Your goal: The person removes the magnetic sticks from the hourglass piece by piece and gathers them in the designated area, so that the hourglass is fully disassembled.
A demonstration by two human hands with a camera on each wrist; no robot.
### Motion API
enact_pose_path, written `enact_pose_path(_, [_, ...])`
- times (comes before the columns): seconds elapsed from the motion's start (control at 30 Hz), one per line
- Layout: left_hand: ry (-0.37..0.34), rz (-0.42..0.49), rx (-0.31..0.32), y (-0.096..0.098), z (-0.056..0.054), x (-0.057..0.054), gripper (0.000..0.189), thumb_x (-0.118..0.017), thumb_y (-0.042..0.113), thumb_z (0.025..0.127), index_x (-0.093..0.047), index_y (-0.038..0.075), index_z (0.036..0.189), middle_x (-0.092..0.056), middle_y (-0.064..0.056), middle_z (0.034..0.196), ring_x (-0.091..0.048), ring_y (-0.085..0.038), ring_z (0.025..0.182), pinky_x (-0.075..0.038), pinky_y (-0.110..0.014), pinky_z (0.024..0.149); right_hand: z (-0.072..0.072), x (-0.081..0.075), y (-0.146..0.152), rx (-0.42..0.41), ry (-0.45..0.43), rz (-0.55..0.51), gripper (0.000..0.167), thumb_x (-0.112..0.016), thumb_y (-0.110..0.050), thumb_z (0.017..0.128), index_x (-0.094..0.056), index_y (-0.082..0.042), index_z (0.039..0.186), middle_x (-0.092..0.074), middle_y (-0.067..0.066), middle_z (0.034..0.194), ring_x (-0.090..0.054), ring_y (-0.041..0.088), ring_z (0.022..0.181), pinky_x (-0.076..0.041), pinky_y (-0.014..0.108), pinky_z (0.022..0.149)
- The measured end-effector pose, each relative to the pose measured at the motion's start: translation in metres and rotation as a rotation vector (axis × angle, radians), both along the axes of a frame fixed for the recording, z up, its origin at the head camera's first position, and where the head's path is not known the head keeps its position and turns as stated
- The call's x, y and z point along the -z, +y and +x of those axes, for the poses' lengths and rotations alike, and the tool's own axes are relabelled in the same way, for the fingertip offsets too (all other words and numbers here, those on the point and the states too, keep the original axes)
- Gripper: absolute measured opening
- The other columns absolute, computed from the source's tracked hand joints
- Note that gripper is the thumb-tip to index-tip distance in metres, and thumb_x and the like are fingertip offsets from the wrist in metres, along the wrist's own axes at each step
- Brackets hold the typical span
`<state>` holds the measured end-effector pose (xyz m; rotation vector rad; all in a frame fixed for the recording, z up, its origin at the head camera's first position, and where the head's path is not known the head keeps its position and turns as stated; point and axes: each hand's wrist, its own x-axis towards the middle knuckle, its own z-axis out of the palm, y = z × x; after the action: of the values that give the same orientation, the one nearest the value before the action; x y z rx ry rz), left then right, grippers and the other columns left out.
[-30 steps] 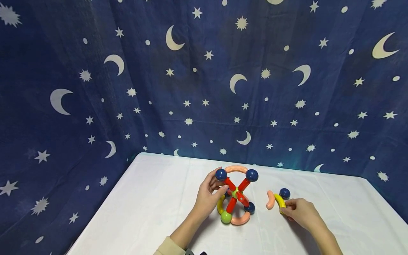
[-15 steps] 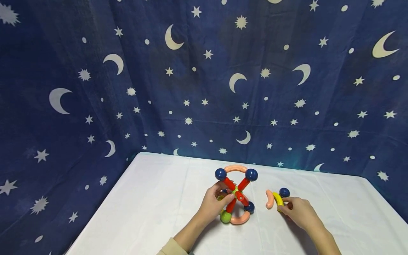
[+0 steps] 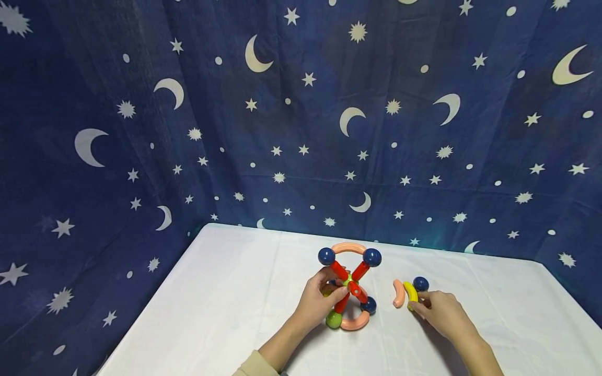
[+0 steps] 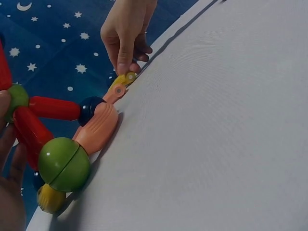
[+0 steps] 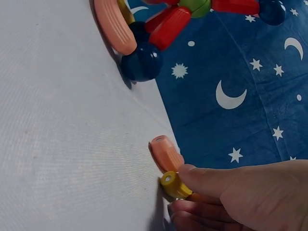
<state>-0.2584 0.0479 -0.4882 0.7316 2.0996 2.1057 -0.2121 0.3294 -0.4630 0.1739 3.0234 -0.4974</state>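
A toy structure of magnetic rods and balls stands on the table, with red rods meeting at a green centre ball. Curved orange rods join some of the outer blue balls; a larger green ball sits low at the front. My left hand grips the structure around its middle, thumb in front and fingers partly hidden behind. On the right, my right hand pinches the near end of a yellow curved magnetic rod. Beside that lies a loose orange curved rod.
A loose blue ball lies just behind the yellow rod. White cloth covers the table. A dark blue curtain with moons and stars hangs behind and along the left side.
My left hand has slid right, from the structure's left side to its middle. The yellow curved rod has shifted slightly left with my right hand, closer to the orange one.
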Motion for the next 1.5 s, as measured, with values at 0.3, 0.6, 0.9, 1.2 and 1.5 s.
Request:
enact_pose_path(0.3, [-0.008, 0.0, -0.01, 0.0, 0.001, -0.002, 0.036, -0.067, 0.012, 0.088, -0.058, 0.016, 0.123, -0.066, -0.005, 0.111, -0.06, -0.027, 0.102, -0.05, -0.022, 0.087, 0.0, -0.001, -0.003, 0.004, 0.055, -0.01, 0.052, -0.077, -0.025, 0.077, -0.063, 0.01, 0.114, -0.055, -0.004, 0.064, -0.045, 0.013, 0.06, -0.036, 0.028, 0.057])
enact_pose_path(0.6, [0.019, -0.014, -0.003, 0.001, 0.0, 0.003, 0.037, -0.067, 0.018, 0.088, -0.06, 0.011, 0.124, -0.066, -0.006, 0.11, -0.06, -0.024, 0.095, -0.051, -0.023, 0.083, 0.01, -0.031, -0.033, -0.07, 0.285, -0.051, 0.035, -0.074, -0.019, 0.08, -0.069, 0.0, 0.109, -0.066, -0.003, 0.074, -0.058, 0.008, 0.064, -0.047, 0.025, 0.056])
enact_pose_path(0.9, [0.036, 0.01, 0.015, 0.004, 0.002, 0.007, 0.033, -0.065, 0.015, 0.088, -0.062, 0.014, 0.121, -0.066, -0.009, 0.11, -0.061, -0.021, 0.09, -0.052, -0.023, 0.079, 0.023, -0.048, -0.113, -0.277, 0.628, -0.202, 0.032, -0.084, -0.01, 0.067, -0.072, -0.014, 0.097, -0.061, -0.011, 0.085, -0.059, -0.002, 0.07, -0.052, 0.016, 0.065])
enact_pose_path(1.2, [0.057, -0.009, 0.003, 0.004, 0.002, 0.009, 0.031, -0.066, 0.015, 0.087, -0.063, 0.014, 0.118, -0.066, -0.008, 0.106, -0.058, -0.019, 0.092, -0.051, -0.023, 0.079, 0.025, -0.035, -0.13, -0.232, 0.703, -0.147, 0.034, -0.085, -0.009, 0.066, -0.071, -0.017, 0.097, -0.064, -0.007, 0.091, -0.065, 0.008, 0.074, -0.039, 0.067, 0.084])
enact_pose_path(1.5, [0.058, -0.013, -0.008, 0.004, 0.002, 0.009, 0.029, -0.067, 0.017, 0.087, -0.064, 0.015, 0.116, -0.063, -0.011, 0.101, -0.057, -0.017, 0.087, -0.051, -0.023, 0.077, 0.025, -0.032, -0.133, -0.211, 0.696, -0.193, 0.034, -0.084, -0.008, 0.068, -0.071, -0.015, 0.099, -0.069, -0.003, 0.092, -0.068, 0.01, 0.074, -0.025, 0.076, 0.091])
